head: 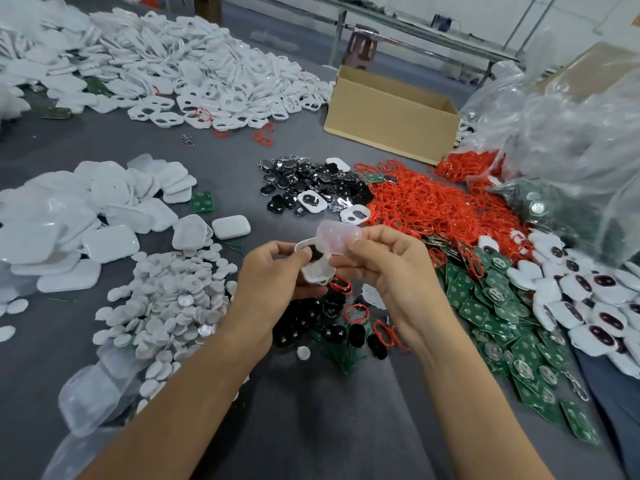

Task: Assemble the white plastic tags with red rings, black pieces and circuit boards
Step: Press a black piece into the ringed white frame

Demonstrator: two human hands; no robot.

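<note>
**Tag held over a crowded table**

A grey table point(86, 140) is heaped with parts: shells point(207, 64) at 11 o'clock, a box point(391, 116) at 1, rings point(422, 202) at 2, boards point(485, 306) at 4. At centre, a tag point(313, 273) is gripped by the left hand point(273, 275), and a clear cover point(337, 239) is pinched by the right hand point(391, 268).

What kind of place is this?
Probably a small factory assembly bench: bulk heaps of white plastic tags, red rings and green circuit boards cover the grey table, while the left hand pinches a tag shell and the right hand a translucent cover.
</note>
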